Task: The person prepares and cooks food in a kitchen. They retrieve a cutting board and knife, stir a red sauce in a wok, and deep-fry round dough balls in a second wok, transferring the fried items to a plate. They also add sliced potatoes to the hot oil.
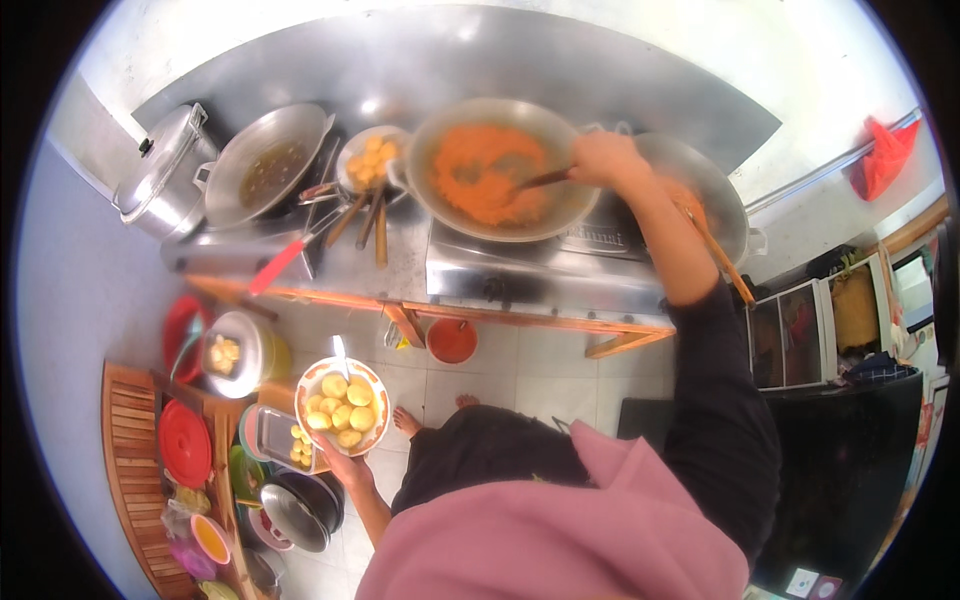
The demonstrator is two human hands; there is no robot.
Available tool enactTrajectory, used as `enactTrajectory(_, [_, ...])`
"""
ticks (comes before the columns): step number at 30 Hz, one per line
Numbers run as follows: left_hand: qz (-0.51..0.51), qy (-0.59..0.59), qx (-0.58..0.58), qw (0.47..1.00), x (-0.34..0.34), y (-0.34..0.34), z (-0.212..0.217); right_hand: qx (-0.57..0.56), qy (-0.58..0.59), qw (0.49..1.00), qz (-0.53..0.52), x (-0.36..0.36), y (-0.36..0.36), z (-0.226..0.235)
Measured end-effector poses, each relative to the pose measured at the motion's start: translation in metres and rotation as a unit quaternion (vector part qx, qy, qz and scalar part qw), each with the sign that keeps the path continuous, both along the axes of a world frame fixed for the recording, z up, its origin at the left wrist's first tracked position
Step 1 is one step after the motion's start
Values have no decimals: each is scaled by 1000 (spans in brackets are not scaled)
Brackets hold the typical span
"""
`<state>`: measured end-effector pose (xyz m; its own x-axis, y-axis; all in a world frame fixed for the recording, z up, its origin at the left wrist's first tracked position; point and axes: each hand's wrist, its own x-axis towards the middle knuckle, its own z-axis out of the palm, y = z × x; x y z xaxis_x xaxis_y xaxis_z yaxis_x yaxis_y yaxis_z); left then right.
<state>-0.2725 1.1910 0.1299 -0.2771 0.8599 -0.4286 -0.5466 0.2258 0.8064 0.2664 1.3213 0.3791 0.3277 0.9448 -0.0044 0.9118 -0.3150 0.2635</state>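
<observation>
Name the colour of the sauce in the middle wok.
The sauce is orange, clearest in the head view.

I can't see the end of the stirrer point(546, 180) inside the right hand point(603, 158), nor the wok point(712, 178) behind its forearm point(678, 240). The bowl point(381, 408) hides the left hand point(342, 462) fingers.

Couldn't make out a single word or number from my end, tbh. Closest I got to labels was a white sticker point(802, 582) and a purple one point(827, 588) just beside it, near the visible lower edge of the black unit point(840, 470), both too small to read.
</observation>
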Motion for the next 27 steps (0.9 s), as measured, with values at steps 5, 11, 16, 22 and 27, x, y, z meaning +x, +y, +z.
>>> enactTrajectory(5, [4, 14, 20, 1000, 1, 5, 0, 27, 19, 997, 76, 1, 6, -16])
enactTrajectory(11, [7, 8, 17, 1000, -5, 13, -6, 76, 92, 993, 23, -2, -1, -35])
enactTrajectory(16, [10, 7, 8, 1000, -5, 21, -10, 112, 155, 981, 16, -23, 5, -55])
enactTrajectory(22, [42, 18, 5, 999, -12, 29, -1, 0, 181, 981, 72, 13, -33, -11])
enactTrajectory(27, [10, 3, 62, 998, -14, 38, 36, -60, 127, 989, -49, -8, -45, 0])
